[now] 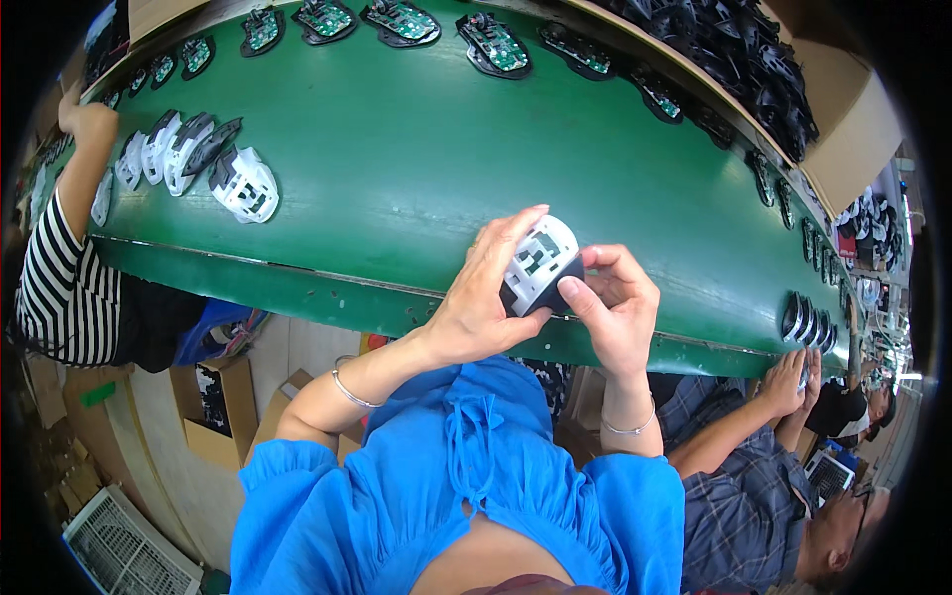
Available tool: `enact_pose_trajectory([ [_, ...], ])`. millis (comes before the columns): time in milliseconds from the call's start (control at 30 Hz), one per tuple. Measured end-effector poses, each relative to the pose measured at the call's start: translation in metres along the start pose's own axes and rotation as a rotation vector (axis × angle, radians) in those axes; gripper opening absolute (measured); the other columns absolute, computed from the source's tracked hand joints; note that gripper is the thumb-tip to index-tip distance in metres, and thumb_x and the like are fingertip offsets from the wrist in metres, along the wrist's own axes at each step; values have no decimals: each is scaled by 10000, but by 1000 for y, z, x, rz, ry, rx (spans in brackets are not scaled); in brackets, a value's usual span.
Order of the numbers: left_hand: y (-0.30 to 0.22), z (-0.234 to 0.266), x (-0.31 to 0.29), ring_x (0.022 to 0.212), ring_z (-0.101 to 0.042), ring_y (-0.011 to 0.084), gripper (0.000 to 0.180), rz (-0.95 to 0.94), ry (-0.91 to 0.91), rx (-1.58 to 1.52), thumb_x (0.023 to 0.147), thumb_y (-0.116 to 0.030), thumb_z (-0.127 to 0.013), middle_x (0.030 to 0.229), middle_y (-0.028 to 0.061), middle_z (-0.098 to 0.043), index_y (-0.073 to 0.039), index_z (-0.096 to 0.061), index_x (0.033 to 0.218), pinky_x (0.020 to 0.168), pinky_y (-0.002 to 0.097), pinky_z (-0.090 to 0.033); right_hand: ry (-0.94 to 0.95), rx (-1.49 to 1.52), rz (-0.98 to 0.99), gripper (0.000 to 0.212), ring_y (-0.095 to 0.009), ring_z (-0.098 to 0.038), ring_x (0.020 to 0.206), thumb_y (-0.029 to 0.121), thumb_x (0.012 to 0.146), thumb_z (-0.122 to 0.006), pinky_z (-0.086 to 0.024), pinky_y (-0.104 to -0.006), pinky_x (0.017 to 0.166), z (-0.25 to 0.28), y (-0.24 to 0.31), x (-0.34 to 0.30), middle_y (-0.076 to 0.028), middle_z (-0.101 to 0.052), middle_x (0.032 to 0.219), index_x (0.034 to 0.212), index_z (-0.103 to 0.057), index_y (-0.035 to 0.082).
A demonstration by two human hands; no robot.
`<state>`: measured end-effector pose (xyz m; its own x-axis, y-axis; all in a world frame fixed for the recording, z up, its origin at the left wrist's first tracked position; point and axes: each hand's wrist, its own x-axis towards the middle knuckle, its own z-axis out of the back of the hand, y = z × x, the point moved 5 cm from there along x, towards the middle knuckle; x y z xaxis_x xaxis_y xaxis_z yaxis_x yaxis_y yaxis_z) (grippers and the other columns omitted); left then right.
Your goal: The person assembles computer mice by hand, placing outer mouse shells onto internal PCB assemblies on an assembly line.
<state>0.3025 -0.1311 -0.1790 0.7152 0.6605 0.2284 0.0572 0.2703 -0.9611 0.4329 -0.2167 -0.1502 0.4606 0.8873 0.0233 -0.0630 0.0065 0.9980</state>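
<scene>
A white-and-black computer mouse shell (541, 256) is held tilted over the near edge of the green work surface (397, 159). My left hand (474, 305) grips its left side, with the thumb along the lower edge and the fingers along the upper left. My right hand (623, 305) pinches the black part at its right side between thumb and fingers. Rectangular cut-outs show in the white face. Farther left on the surface lies another white shell (244, 186), beside a leaning row of white and dark shells (188, 149).
Mouse bases with green circuit boards (494, 45) line the far edge. A cardboard box (843, 129) of black parts stands at the back right. Co-workers' hands are at the far left (91, 119) and right (790, 382), near stacked dark shells (808, 322).
</scene>
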Motion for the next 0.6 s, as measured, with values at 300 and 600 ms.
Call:
enact_pose_trajectory([
  [300, -6, 10, 8, 1230, -433, 352, 825, -5, 80, -58, 649, -50, -749, 1341, 193, -419, -50, -375, 1384, 1040, 415, -356, 140, 204, -151, 226, -147, -614, 931, -22, 788, -698, -519, -285, 805, -5, -4, 2, -68, -621, 952, 996, -610, -37],
  [600, -11, 10, 19, 1236, -452, 335, 803, -52, 170, 66, 653, -112, -796, 1316, 200, -453, -28, -416, 1354, 1010, 399, -405, 161, 100, -232, 221, -119, -625, 852, 21, 777, -723, -514, -235, 671, 9, 4, 7, -71, -662, 908, 975, -642, -34],
])
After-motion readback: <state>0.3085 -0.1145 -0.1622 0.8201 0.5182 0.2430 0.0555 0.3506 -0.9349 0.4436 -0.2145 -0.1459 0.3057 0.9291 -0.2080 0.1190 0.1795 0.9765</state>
